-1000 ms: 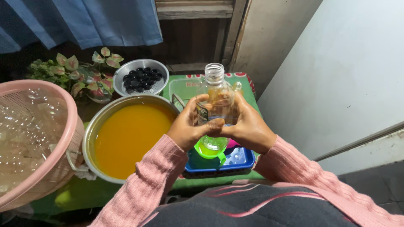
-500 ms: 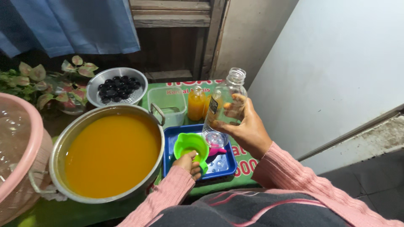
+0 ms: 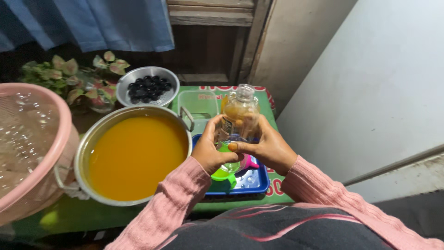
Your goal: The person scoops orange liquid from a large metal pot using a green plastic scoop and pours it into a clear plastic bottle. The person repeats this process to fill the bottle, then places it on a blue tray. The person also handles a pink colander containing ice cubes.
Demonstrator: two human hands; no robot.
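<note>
- Near: left hand [image 3: 213, 156] and right hand [image 3: 268, 150] both close their fingers around a clear empty bottle [image 3: 239, 115], held upright above the green funnel [image 3: 223, 172] in the blue tray [image 3: 249, 183].
- Left: the steel pot of orange juice [image 3: 134, 155].
- Judged step: readying the bottle for filling; the funnel must seat in its neck.
- Far: a bowl of dark berries [image 3: 147, 87].

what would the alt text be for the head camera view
Two hands in pink sleeves, left hand and right hand, hold a clear empty bottle above a green funnel in a blue tray. Beside them sit a metal pot of orange liquid, a bowl of dark berries and a pink strainer basket.
</note>
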